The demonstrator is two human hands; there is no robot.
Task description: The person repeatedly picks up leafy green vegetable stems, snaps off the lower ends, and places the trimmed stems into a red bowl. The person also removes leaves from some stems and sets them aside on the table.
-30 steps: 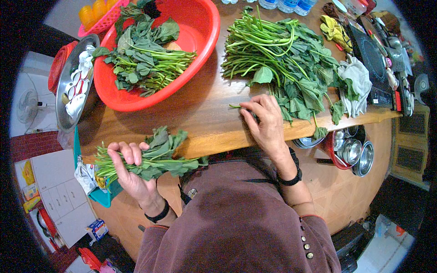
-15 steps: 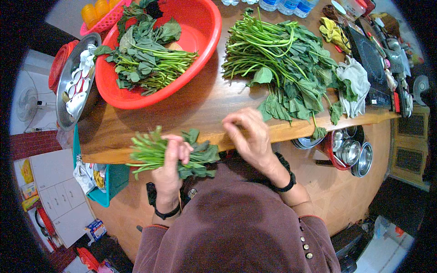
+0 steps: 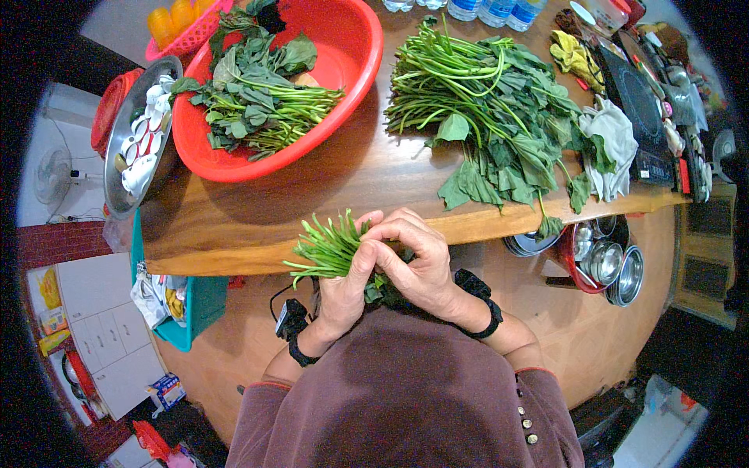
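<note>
In front of my chest, just off the table's near edge, my left hand [image 3: 348, 293] is closed round a bunch of leafy greens [image 3: 331, 246]. Its cut stems fan out to the upper left, while most of the leaves are hidden by my hands. Bent over the bunch from the right is my right hand [image 3: 415, 264], with thumb and fingers closed at it near the left thumb. A large heap of long-stemmed leafy greens [image 3: 491, 109] lies on the wooden table [image 3: 343, 175]. More bundled greens [image 3: 261, 105] rest inside a red basin [image 3: 234, 170] at the far left.
Water bottles [image 3: 495, 11] stand along the far side. A white cloth [image 3: 608, 148], a yellow cloth [image 3: 576, 56] and a black cooktop [image 3: 636, 109] sit to the right. A metal tray [image 3: 117, 168] is left of the basin; a teal bin [image 3: 204, 308] stands below.
My left hand has moved right with the bunch, turning its stems upward. My right hand has come down and left, from empty air onto the bunch.
</note>
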